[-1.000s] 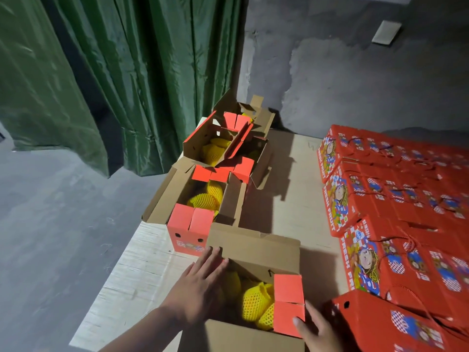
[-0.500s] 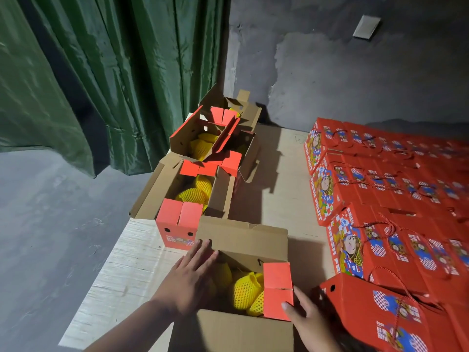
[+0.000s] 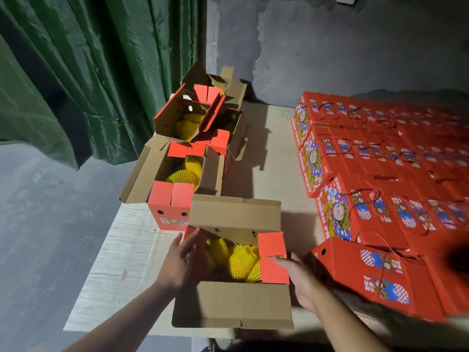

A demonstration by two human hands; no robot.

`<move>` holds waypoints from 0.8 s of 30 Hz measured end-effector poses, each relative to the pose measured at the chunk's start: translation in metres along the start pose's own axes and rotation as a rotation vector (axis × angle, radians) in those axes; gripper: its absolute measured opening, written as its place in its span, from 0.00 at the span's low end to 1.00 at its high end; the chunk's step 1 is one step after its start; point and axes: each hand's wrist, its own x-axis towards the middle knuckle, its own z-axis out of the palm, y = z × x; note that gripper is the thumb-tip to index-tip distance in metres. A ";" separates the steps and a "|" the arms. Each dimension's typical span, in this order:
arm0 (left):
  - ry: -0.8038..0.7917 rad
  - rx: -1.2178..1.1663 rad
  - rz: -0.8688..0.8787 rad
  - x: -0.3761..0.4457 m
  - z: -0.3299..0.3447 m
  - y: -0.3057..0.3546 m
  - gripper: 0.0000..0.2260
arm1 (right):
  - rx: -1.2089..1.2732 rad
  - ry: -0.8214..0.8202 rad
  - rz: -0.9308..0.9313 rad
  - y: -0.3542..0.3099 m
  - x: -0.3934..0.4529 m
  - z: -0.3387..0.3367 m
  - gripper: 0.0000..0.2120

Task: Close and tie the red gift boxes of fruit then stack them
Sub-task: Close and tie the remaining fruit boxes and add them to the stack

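Observation:
An open red gift box (image 3: pixel 232 304) stands at the table's near edge, its brown flaps spread, with fruit in yellow foam nets (image 3: pixel 238 260) inside. My left hand (image 3: pixel 182 260) lies with straight fingers against the box's left red end flap. My right hand (image 3: pixel 299 278) touches the right red end flap (image 3: pixel 272 257) with its fingertips. Two more open boxes, one (image 3: pixel 172 189) just behind and another (image 3: pixel 203 118) further back, also hold netted fruit.
Closed, tied red boxes (image 3: pixel 380 174) cover the right side of the pale wooden table (image 3: pixel 114 262); the nearest one (image 3: pixel 375 278) lies beside my right hand. A green curtain (image 3: pixel 88 72) and grey wall stand behind. The floor drops off to the left.
Both hands have shifted onto the near box's end flaps: the left moved to the left flap, the right rose to the right flap. The camera has tilted down slightly.

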 end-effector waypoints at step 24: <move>-0.168 0.741 0.288 -0.034 -0.038 -0.002 0.31 | -0.290 -0.022 -0.364 0.033 -0.064 -0.017 0.33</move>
